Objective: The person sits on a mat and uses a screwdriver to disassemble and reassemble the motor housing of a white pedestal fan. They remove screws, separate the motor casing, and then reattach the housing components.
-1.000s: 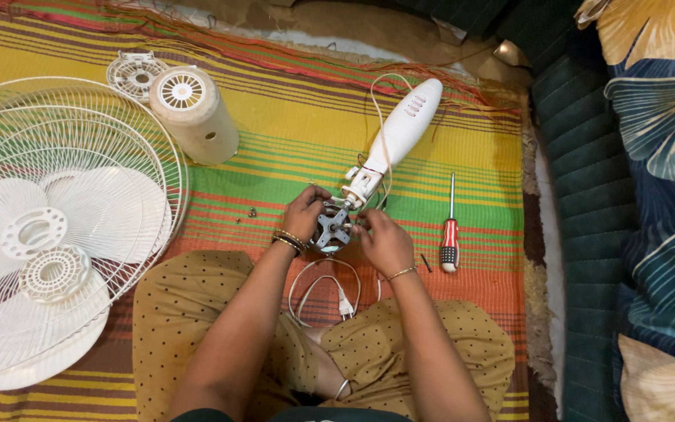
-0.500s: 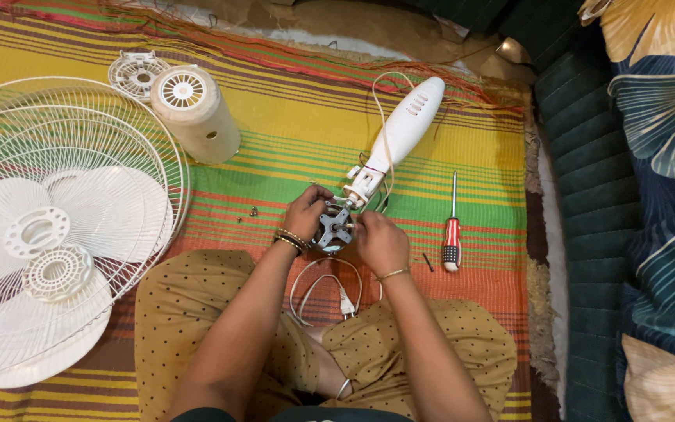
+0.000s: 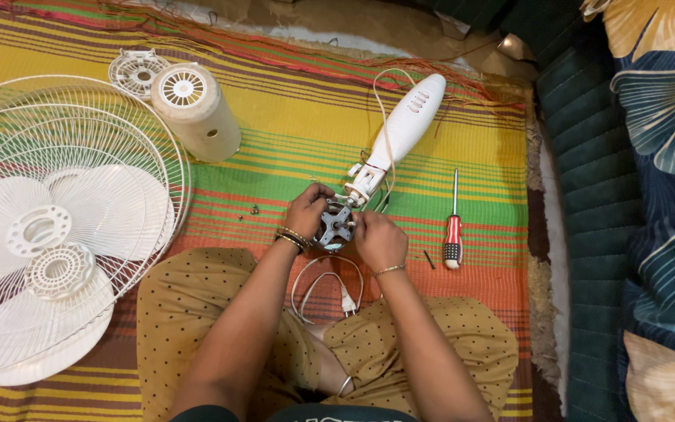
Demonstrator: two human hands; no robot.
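A small grey fan motor (image 3: 336,227) sits on the striped mat in front of my knees, wired to a white fan neck piece (image 3: 400,133) that lies slanting away from it. My left hand (image 3: 307,209) grips the motor's left side. My right hand (image 3: 376,239) holds its right side, fingertips on the front face. A white power cord with plug (image 3: 330,289) coils on the mat between my legs, just below the motor.
A red-handled screwdriver (image 3: 453,227) lies right of my right hand, a loose screw (image 3: 428,259) beside it. White fan grilles and blades (image 3: 48,227) fill the left. A cream motor cover (image 3: 197,117) and vented cap (image 3: 136,72) lie far left. Dark cushions border the right.
Both hands stay on the motor with only slight finger shifts. Nothing else has moved.
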